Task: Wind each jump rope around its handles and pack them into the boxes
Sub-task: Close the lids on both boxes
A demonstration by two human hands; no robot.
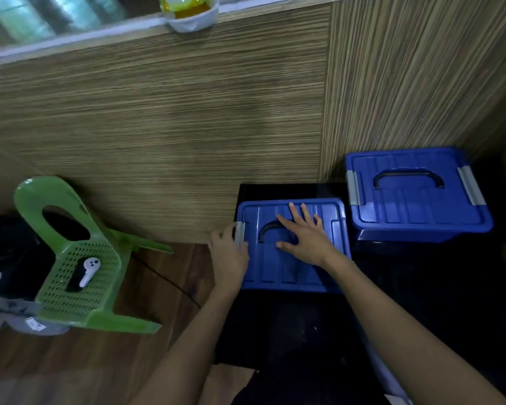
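Here, a blue rigid plastic storage box point(292, 258) with its lid on sits at lower centre on a black counter point(421, 287). The right hand point(304, 238) lies flat, fingers spread, on the lid; the left hand point(228, 252) grips the grey side latch point(240, 233). It looks light, stiff and smooth. A second latched blue box point(415, 197) stands just beside it, upper right. No jump ropes are visible. A green plastic chair point(79, 258) stands well apart, lower left.

Dim, soft, wide-angle edge distortion
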